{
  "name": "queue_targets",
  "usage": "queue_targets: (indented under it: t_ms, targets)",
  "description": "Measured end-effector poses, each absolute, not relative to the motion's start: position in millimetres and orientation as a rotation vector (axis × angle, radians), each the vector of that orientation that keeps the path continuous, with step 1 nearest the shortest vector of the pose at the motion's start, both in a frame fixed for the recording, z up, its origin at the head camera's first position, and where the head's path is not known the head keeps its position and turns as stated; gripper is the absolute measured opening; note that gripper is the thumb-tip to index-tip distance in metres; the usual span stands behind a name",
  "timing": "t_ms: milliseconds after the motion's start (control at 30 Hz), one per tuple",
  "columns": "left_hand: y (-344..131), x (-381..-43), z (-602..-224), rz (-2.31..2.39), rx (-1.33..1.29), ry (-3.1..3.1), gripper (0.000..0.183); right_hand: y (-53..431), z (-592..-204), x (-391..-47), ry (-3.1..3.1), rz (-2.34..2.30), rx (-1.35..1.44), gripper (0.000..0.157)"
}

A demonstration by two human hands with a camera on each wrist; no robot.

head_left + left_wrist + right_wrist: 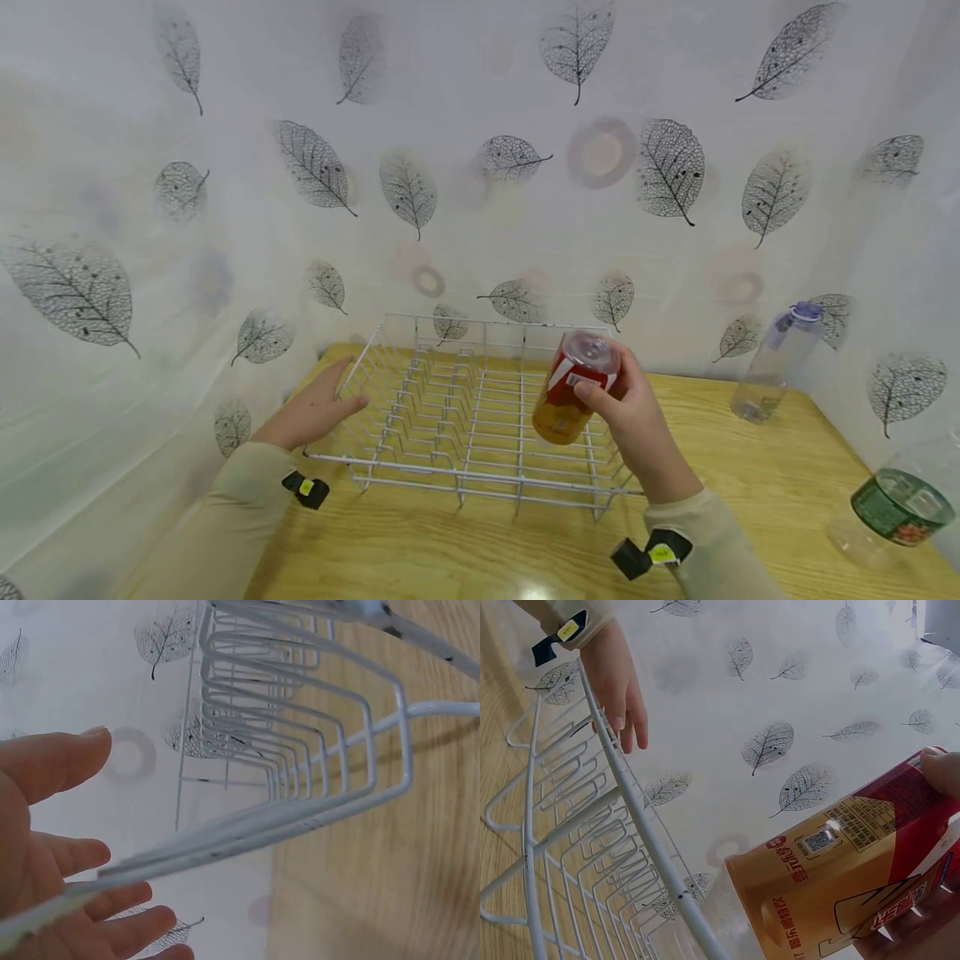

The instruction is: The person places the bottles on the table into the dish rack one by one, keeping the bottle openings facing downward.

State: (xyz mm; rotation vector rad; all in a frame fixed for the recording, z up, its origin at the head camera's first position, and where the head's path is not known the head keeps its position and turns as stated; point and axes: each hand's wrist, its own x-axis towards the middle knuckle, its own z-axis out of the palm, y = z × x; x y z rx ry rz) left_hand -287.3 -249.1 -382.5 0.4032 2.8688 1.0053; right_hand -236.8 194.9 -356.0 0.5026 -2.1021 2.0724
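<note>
A red and gold drink can (572,396) is gripped by my right hand (639,421), thumb on its near side and fingers around the far side. It tilts over the right part of a white wire dish rack (487,477), overlapping the rack in the head view. Printed text and a square code show on the can (832,859) in the right wrist view. My left hand (318,408) is at the rack's left side, fingers extended and thumb spread. In the left wrist view the rack's edge wire (210,855) passes in front of that hand's fingers (142,930).
The rack stands on a wood-grain table (420,554). A clear bottle with a purple cap (806,312) stands at the back right. Nearer on the right is a clear plastic container with a green label (885,508). Leaf-patterned sheeting (480,100) encloses the back and sides.
</note>
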Motion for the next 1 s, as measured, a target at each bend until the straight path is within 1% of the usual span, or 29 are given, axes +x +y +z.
queue_targets:
  t_ms: [133,233,300,500,600,867,1000]
  targets:
    - [-254,-287,-387,1.041,0.329,2.810,0.095,196,-356,-237,-2.115,2.063,0.483,0.061]
    - [-255,-286,-389,1.090,0.305,2.755,0.096,197,-355,-237,-2.137,2.037,0.476,0.060]
    - [-256,-286,-391,1.131,0.298,2.725,0.093,198,-354,-237,-2.153,2.017,0.472,0.060]
    - [-257,-288,-397,1.235,0.302,2.694,0.073,198,-351,-237,-2.161,2.015,0.472,0.061]
    - [-255,-287,-399,1.282,0.323,2.685,0.067,197,-350,-238,-2.150,2.025,0.483,0.061]
    - [-256,-288,-402,1.334,0.434,2.701,0.062,194,-343,-245,-2.128,2.034,0.517,0.064]
    - [-257,-290,-404,1.373,0.450,2.691,0.062,191,-337,-249,-2.128,2.024,0.531,0.063]
